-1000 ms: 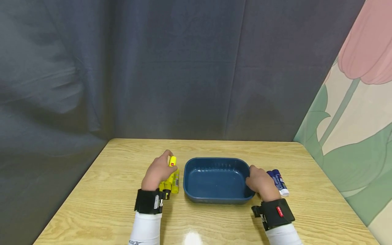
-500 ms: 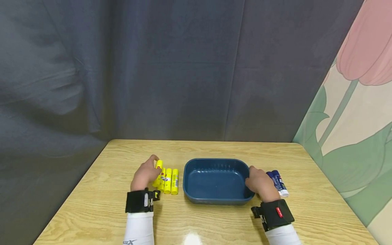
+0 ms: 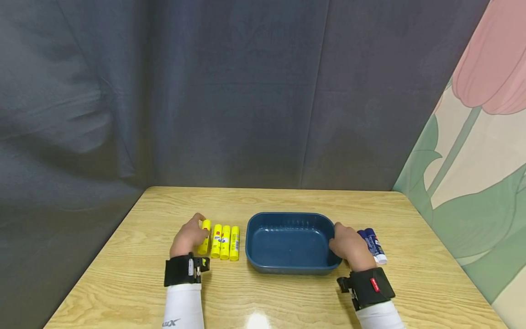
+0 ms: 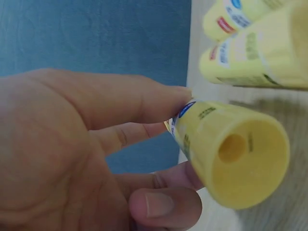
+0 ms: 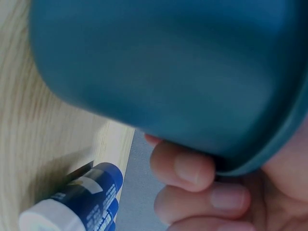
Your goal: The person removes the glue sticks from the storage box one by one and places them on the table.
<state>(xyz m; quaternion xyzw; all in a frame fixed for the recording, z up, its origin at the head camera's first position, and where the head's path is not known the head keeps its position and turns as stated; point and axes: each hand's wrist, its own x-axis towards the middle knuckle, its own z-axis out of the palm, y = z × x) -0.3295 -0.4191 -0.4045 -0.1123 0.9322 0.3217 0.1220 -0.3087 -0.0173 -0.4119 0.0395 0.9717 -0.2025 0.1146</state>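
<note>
At the left end of a row, my left hand (image 3: 188, 238) pinches a yellow glue stick (image 3: 206, 225) between thumb and fingers, low over the table. Its round yellow end (image 4: 248, 163) faces the left wrist camera. Just right of it, three more yellow glue sticks (image 3: 225, 242) lie side by side. A dark blue rectangular dish (image 3: 291, 269) stands in the middle with nothing in it. My right hand (image 3: 350, 245) grips the dish's right rim; in the right wrist view its curled fingers (image 5: 185, 166) press under the lip.
Two navy glue sticks with white ends (image 3: 376, 246) lie right of the dish, close by my right hand. The wooden table (image 3: 312, 301) ends at a dark grey curtain (image 3: 246, 114) behind, and a flower-patterned wall (image 3: 481, 196) is at the right.
My left hand has moved left and down with the yellow glue stick, from over the others to the row's left end. The right hand and dish have stayed put.
</note>
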